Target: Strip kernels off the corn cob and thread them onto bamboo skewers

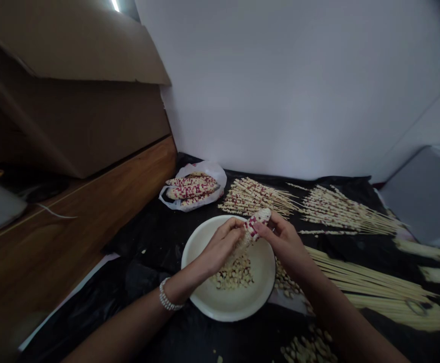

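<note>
Over a white bowl point(201, 297), both hands hold one ear of corn point(251, 229) with pale and dark red kernels. Part of the cob looks bare of kernels. My left hand point(222, 247) is closed around its lower end, and a beaded bracelet point(166, 295) circles that wrist. My right hand point(284, 239) grips the upper end, thumb pressed on the kernels. Loose kernels point(235, 274) lie in the bottom of the bowl, below the left hand. The left palm hides the lower tip of the ear.
Behind the bowl sits a plastic bag point(220, 174) holding several ears of corn. Sticks threaded with kernels point(246, 196) lie in piles to its right. Bare sticks point(371, 277) and more loose kernels point(309, 348) are at the right. A cardboard box point(91, 121) stands at left.
</note>
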A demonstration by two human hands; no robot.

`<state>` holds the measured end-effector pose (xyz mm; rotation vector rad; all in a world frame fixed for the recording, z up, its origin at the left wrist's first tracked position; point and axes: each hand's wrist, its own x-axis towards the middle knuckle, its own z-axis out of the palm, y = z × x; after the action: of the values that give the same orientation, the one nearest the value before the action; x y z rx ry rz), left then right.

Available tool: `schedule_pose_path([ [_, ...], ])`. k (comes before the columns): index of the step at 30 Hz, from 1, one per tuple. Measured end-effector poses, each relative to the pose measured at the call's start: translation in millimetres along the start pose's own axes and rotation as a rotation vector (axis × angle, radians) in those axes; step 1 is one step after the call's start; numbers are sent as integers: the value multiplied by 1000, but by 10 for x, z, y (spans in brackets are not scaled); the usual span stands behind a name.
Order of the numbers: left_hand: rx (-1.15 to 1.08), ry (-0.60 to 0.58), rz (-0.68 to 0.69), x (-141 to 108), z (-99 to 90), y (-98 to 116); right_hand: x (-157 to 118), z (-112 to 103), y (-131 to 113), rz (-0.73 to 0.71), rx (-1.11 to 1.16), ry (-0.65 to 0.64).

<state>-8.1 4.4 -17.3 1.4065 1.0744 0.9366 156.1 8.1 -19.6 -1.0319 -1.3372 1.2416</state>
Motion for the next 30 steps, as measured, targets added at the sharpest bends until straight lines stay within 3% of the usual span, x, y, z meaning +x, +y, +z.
schedule_pose_path([
  [7, 70, 33, 30, 7, -9, -29, -17, 39, 22, 30, 29, -30],
  [13, 16, 41, -36, 34, -9, -75, 23, -14, 74, 31, 45, -33],
  [17, -1, 11, 76, 18, 8, -66, 46, -32, 107, 26, 81, -34],
  [22, 159, 84, 213, -5, 23, -95, 45, -14, 108, 47, 89, -20],
  [30, 102, 66, 112, 26, 2, -72, 59, -43, 125, 63, 66, -23],
])
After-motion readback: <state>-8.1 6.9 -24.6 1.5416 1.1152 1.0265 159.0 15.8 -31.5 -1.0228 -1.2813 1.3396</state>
